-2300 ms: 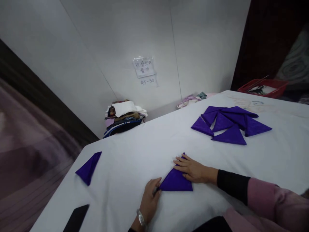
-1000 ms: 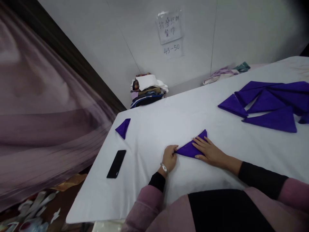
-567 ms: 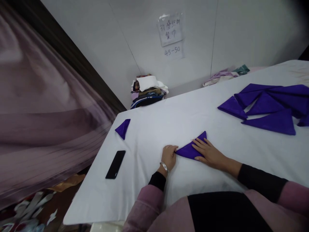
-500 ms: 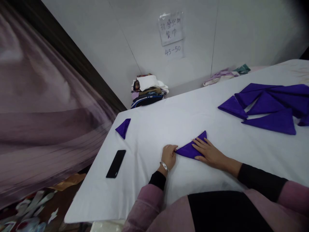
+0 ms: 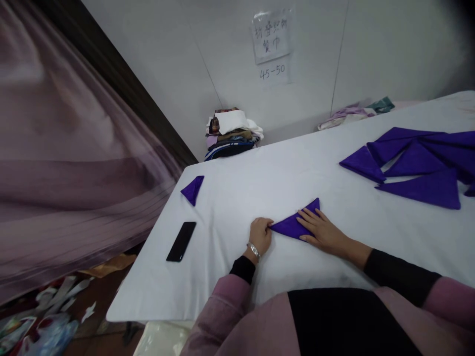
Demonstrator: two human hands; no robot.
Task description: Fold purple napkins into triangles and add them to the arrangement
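Just right of centre, curling left hand (image 5: 260,236) at left tip of napkin (image 5: 291,227), cannot tell whether pinching; resting right hand (image 5: 322,232) flat on it, fingers spread. At left, phone (image 5: 181,241), then folded cloth (image 5: 193,190); at right, purple pile (image 5: 411,158); upper centre, clothes (image 5: 233,135), then sign (image 5: 272,37).

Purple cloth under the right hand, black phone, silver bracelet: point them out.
Purple cloth (image 5: 289,226): head view, its uncovered middle.
Black phone (image 5: 181,241): head view, its top face.
Silver bracelet (image 5: 254,250): head view, its band.
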